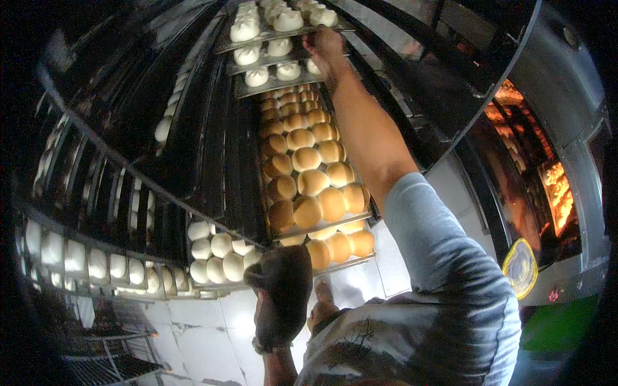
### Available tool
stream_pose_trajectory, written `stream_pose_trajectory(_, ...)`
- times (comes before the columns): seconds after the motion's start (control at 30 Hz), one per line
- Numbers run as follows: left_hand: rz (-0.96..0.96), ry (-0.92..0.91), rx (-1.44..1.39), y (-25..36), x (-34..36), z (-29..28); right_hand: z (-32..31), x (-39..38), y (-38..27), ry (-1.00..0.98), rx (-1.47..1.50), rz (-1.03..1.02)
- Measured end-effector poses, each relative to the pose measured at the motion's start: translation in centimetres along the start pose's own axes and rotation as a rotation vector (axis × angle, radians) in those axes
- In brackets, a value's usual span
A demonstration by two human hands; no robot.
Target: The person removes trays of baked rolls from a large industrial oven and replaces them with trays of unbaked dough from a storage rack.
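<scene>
My right hand (324, 48) reaches high into the rack, its fingers curled at the edge of an upper tray (227, 45) of pale, bumpy-topped dough pieces (288, 21). Two lower levels of similar pieces sit beneath it. Below them, a long tray of golden-brown buns (306, 157) lies under my forearm, with another tray of buns (339, 248) lower down. My left hand (275, 283), covered by a dark mitt or cloth, is beside that lower tray and a tray of white dough balls (217, 254); its fingers and whatever it grips are hidden.
Dark rack rails (161, 180) surround the trays, with more dough balls (96, 262) at left. At right is an oven (557, 193) with a glowing interior and a round yellow-rimmed object (520, 269). A wire rack (103, 367) stands at lower left on the white tiled floor (199, 334).
</scene>
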State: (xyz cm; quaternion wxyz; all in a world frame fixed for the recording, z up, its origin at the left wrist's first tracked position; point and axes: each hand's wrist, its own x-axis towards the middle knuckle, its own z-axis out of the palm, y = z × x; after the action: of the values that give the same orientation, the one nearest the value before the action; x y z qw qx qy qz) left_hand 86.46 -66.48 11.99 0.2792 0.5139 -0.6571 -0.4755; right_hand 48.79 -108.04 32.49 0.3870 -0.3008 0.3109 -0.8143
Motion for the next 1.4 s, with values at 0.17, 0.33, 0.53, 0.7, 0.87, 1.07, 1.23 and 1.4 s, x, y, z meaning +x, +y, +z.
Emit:
stream_pose_trajectory(0.17,0.18,0.085,0.099,1.8,0.4,-0.1,0.1,-10.8,-4.4,0.024,-0.044,0.018)
stream_pose_trajectory(0.33,0.513,0.303,0.391,8.7,2.3,-1.9,-1.5,-23.5,-12.0,-0.02,-0.074,0.261)
stream_pose_trajectory(0.53,0.71,0.544,0.832,20.3,-2.6,-6.3,-4.3,-42.7,-20.2,-0.214,-0.01,0.397)
stream_pose_trajectory(0.7,0.722,0.682,0.94,20.1,-14.8,-3.3,-8.3,-55.9,-26.8,-0.163,0.199,0.51)
stream_pose_trajectory(0.87,0.802,1.014,0.878,13.2,-29.2,2.4,-15.9,-67.8,-31.8,-0.47,0.179,0.705)
stream_pose_trajectory(1.07,0.445,0.951,0.31,10.2,-39.4,9.8,-22.3,-76.0,-38.4,-0.308,0.241,0.801)
stream_pose_trajectory(1.23,0.175,0.621,-0.463,9.4,-38.6,14.3,-27.0,-79.5,-42.2,-0.077,0.096,0.684)
stream_pose_trajectory(1.4,-0.043,0.056,-1.243,12.1,-31.6,18.5,-30.3,-79.9,-44.5,0.024,0.09,0.348)
